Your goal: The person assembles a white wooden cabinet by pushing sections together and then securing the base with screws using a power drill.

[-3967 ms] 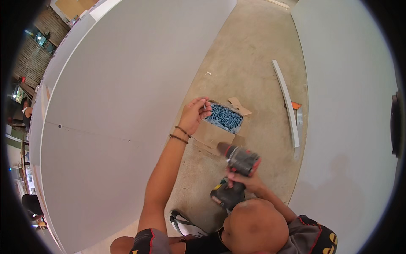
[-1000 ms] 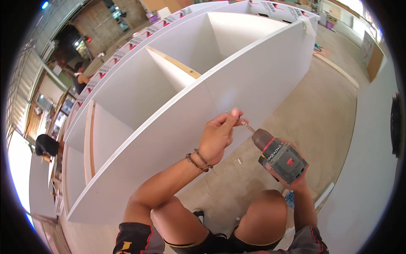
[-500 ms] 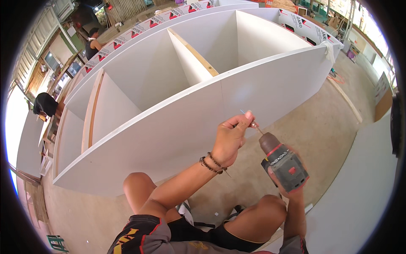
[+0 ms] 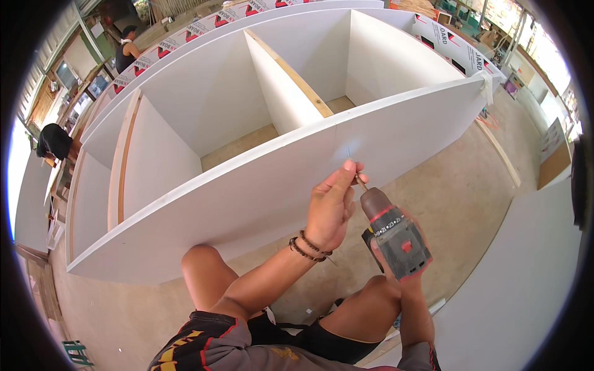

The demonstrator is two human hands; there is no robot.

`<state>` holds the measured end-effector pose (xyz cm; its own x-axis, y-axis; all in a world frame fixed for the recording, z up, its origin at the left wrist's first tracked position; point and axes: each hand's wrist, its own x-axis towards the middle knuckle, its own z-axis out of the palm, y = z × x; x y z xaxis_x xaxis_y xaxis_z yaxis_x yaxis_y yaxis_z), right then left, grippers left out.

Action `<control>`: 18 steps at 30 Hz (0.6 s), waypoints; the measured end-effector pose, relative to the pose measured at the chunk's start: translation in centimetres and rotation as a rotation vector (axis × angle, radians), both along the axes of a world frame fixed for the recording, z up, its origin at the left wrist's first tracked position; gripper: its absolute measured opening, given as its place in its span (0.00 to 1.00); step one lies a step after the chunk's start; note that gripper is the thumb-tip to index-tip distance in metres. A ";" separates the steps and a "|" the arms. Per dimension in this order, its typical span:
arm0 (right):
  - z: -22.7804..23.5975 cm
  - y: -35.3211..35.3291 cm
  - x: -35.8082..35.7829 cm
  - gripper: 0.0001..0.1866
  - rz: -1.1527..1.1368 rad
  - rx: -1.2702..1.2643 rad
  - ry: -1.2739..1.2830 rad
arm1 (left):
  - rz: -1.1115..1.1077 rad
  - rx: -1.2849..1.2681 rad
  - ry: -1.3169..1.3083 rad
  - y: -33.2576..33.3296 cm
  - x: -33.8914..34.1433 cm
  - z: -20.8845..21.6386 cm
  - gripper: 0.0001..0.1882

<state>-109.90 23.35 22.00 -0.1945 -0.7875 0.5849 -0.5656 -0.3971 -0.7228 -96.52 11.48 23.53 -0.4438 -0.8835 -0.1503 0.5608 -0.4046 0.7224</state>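
Note:
My right hand (image 4: 399,285) is wrapped round a black and red cordless drill (image 4: 402,244), which points up and to the left. A brassy driver bit (image 4: 362,183) sticks out of its brown chuck. At the bit's tip my left hand (image 4: 331,201) pinches a thin screw (image 4: 349,152), most of it hidden by the fingers. The screw points at the outer face of a white panel (image 4: 266,179), near a faint vertical line; whether it touches cannot be made out. The panel is the near side of a large white cabinet carcass lying open side up.
Dividers (image 4: 288,74) with wooden edge strips split the cabinet. Another white board (image 4: 495,278) lies at the right, and a wooden strip (image 4: 499,151) rests on the floor beyond. Two people (image 4: 127,52) work at the far left. A green stool (image 4: 75,352) stands lower left.
The drill and both hands have moved left and slightly closer to the panel, the screw now up against or near its face. The view has shifted a little.

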 end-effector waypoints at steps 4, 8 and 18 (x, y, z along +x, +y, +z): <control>-0.2 0.0 0.7 0.29 -0.052 0.045 -0.002 | 0.007 0.071 0.058 0.1 0.3 0.6 0.18; -1.5 0.3 1.3 0.29 -0.126 0.165 -0.136 | -0.006 0.053 0.067 -0.1 0.1 0.0 0.20; -1.9 -0.4 1.8 0.29 -0.163 0.276 -0.159 | -0.015 -0.083 -0.084 -2.5 1.4 0.1 0.24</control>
<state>-108.09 22.91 20.11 -0.4016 -0.8629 0.3068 -0.4774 -0.0887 -0.8742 -95.15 9.00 23.62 -0.4458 -0.8878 -0.1141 0.4909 -0.3491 0.7982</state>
